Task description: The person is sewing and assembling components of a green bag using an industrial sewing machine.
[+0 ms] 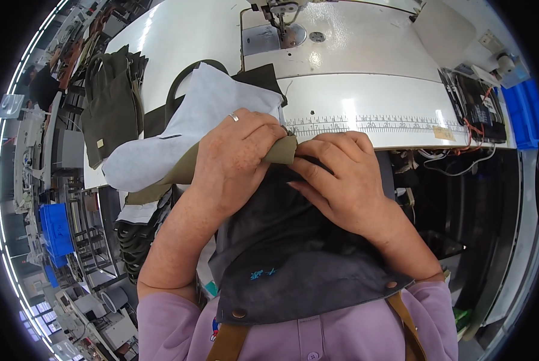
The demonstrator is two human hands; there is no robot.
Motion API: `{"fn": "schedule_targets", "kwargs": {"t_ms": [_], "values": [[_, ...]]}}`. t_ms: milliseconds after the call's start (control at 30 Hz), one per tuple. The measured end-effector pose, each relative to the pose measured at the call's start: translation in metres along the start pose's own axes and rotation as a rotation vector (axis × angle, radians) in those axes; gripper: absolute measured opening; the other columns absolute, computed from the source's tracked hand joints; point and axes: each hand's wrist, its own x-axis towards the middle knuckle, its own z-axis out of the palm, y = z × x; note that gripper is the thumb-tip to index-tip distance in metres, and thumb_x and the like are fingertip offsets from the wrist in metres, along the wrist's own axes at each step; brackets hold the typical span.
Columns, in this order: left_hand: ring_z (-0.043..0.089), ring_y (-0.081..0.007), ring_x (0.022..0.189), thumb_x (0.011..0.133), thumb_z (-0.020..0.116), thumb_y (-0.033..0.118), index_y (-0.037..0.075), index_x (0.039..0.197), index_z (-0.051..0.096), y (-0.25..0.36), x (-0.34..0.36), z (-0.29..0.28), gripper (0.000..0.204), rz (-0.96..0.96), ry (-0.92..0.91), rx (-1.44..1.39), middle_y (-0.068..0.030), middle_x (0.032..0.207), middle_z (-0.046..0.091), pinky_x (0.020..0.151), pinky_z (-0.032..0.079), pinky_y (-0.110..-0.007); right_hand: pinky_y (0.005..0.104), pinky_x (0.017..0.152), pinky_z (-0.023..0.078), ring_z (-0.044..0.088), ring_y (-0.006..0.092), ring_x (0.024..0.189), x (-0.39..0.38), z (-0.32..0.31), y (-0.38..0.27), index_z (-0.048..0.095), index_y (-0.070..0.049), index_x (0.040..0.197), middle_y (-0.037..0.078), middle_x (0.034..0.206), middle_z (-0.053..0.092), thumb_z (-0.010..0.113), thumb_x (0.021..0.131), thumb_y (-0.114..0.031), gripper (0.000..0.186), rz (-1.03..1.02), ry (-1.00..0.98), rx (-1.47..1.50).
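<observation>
An olive fabric piece with a pale grey backing point(212, 90) lies across the front edge of the table, partly folded over. Its olive side point(188, 162) shows along the lower fold. My left hand point(236, 156), a ring on one finger, is closed over the fabric near its right end. At that end, the fingers of my right hand point(344, 174) are curled against the olive edge, the thumb held apart below; their tips are partly hidden. Behind the piece, a dark olive strap loop point(174, 90) and dark fabric point(260, 77) stick out.
A sewing machine point(278, 24) stands at the far side of the white table point(353, 90), with a ruler strip point(377, 125) along its front. Dark olive pieces point(110, 96) are stacked at left; more fabric point(140, 240) hangs below. Cables point(474, 132) and a blue bin point(522, 114) are at right.
</observation>
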Motion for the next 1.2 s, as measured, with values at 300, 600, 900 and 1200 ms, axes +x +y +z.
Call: {"fn": "schedule_targets", "kwargs": {"t_ms": [300,600,900,1200], "values": [[0.068,-0.0303,0.079,0.069,0.067,-0.004,0.002,0.090,0.070,-0.014,0.022,-0.022,0.022,-0.188,-0.246,-0.195,-0.0110,0.085,0.067,0.068,0.053,-0.037,0.0386,0.088,0.042,0.059,0.0201,0.103,0.009,0.001,0.007,0.073,-0.011,0.107,0.000,0.106,0.062,0.082,0.069,-0.019,0.040,0.012,-0.002,-0.071],[0.068,-0.0320,0.078,0.073,0.068,0.008,0.010,0.087,0.074,-0.015,0.037,-0.016,0.015,-0.231,-0.369,-0.086,-0.0100,0.081,0.069,0.066,0.053,-0.039,0.0391,0.088,0.042,0.059,0.0204,0.103,0.010,-0.012,0.015,0.074,-0.013,0.106,0.001,0.106,0.062,0.083,0.070,-0.019,0.037,0.057,-0.029,-0.058],[0.067,-0.0281,0.072,0.066,0.068,-0.002,0.006,0.087,0.073,-0.020,0.027,0.010,0.023,-0.199,-0.093,-0.291,-0.0090,0.078,0.066,0.062,0.051,-0.035,0.0401,0.084,0.044,0.061,0.0252,0.095,0.006,-0.059,0.050,0.073,-0.011,0.101,0.004,0.102,0.065,0.079,0.079,-0.019,0.025,0.163,-0.003,-0.067],[0.071,-0.0223,0.086,0.077,0.082,0.015,0.004,0.108,0.074,0.009,0.029,-0.020,0.034,-0.120,-0.225,-0.027,-0.0081,0.096,0.073,0.079,0.053,-0.032,0.0396,0.084,0.046,0.064,0.0296,0.097,-0.012,-0.094,0.064,0.072,-0.007,0.106,0.010,0.101,0.069,0.077,0.081,-0.012,0.026,0.398,0.125,-0.235]]}}
